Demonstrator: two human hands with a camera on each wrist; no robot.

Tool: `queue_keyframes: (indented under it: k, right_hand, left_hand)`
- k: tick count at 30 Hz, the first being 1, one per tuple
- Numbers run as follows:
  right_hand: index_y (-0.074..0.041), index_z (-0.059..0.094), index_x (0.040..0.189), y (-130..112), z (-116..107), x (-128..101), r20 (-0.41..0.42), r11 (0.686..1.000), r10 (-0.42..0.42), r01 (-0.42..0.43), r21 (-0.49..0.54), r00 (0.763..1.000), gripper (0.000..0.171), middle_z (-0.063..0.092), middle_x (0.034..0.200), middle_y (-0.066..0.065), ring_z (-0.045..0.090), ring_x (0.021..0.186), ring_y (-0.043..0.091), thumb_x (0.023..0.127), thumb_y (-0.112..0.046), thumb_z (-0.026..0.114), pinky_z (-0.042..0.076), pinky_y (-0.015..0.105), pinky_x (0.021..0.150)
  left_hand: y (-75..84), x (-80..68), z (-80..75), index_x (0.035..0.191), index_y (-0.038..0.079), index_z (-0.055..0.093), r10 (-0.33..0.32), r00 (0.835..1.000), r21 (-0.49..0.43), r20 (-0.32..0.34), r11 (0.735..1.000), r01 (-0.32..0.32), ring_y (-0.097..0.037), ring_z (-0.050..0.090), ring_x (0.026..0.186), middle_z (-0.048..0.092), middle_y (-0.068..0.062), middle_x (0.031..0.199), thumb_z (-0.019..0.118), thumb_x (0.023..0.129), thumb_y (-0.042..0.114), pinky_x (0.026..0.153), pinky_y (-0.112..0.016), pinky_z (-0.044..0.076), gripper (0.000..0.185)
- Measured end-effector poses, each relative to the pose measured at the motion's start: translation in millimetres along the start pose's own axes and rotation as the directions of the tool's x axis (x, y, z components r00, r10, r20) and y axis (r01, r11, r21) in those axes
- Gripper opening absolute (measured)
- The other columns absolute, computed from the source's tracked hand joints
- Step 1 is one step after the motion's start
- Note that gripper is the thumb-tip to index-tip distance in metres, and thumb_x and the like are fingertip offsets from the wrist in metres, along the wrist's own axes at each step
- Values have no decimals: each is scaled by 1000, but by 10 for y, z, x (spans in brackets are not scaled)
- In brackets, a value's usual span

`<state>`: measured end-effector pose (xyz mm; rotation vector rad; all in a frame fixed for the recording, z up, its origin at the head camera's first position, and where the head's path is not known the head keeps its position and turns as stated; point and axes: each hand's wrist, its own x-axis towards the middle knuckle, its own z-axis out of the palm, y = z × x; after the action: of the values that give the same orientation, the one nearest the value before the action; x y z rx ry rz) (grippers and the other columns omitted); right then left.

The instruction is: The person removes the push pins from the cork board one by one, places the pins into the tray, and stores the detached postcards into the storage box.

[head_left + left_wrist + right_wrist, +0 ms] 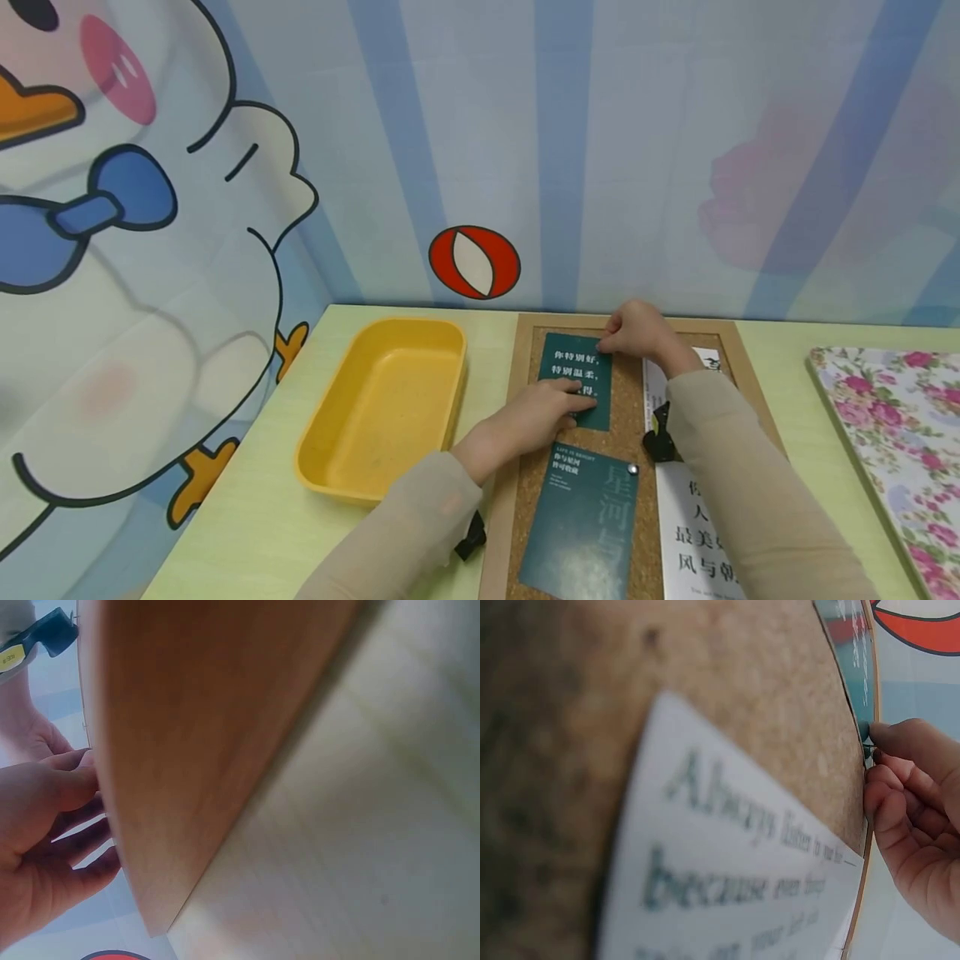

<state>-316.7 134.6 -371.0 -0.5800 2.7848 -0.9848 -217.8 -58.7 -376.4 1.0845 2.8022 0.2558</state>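
A small dark green card (555, 346) with white writing lies at the upper left of a wood-framed corkboard (626, 433). My left hand (525, 417) rests on the card's lower part, its fingers fairly straight. At the card's upper right corner, my right hand (641, 329) pinches a small pushpin (868, 747) between thumb and fingers; the fingertips mostly hide it. Below lies a larger green card (577, 525), with a silver pushpin (633, 469) at its upper right corner. White printed cards (686, 521) on the board's right side are partly covered by my right arm.
Left of the corkboard stands a yellow plastic tray (382, 400). A flower-patterned board (892, 417) lies at the right of the pale table (780, 358). Behind the table rises a printed backdrop (637, 167).
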Motion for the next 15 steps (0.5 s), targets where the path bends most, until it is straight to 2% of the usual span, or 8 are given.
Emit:
queue_keyframes:
  k: [5, 15]
  right_hand:
    - [1, 68, 69, 11, 15, 16, -12, 998, -45, 44, -37, 999, 12, 57, 57, 1, 40, 52, 14, 79, -5, 66, 36, 28, 52]
    - [-4, 64, 63, -45, 19, 47, -6, 985, -116, 114, -128, 993, 12, 54, 56, 0, 41, 51, 13, 75, -4, 65, 36, 28, 53]
  left_hand:
    - [0, -3, 4, 131, 16, 56, 6, 1000, 8, -3, 1000, -6, -20, 46, 125, 47, -9, 138, 57, 93, 16, 99, -29, 39, 38]
    - [1, -10, -2, 130, 16, 57, 14, 1000, 13, -8, 1000, -13, -20, 46, 124, 48, -9, 137, 58, 93, 15, 99, -29, 40, 38]
